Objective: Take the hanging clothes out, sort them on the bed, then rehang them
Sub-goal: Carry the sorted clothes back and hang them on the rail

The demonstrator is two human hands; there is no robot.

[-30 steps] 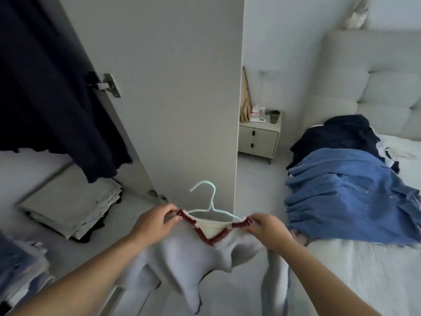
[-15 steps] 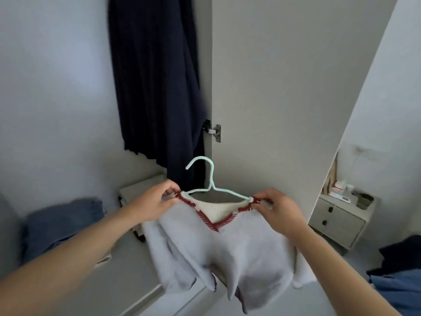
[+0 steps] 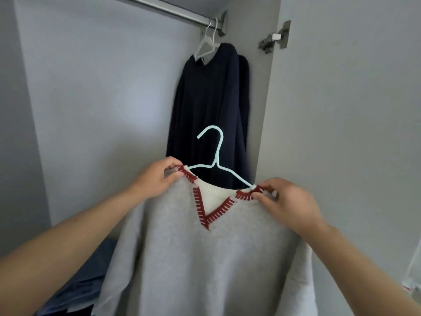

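Observation:
A grey sweater with a red-stitched V collar hangs on a pale blue hanger, held up inside the wardrobe. My left hand pinches the left shoulder of the sweater at the hanger's end. On the other side, my right hand pinches the right shoulder in the same way. The hanger's hook points up and left, well below the metal rail. A dark navy garment hangs on a white hanger at the rail's right end, behind the sweater.
The wardrobe's open door stands on the right with a metal hinge. Folded blue clothes lie low on the left inside the wardrobe. The back wall is bare to the left of the navy garment.
I have turned from the bed to the wardrobe and looked up; both hands have raised the sweater on its hanger toward the rail, keeping the same grip.

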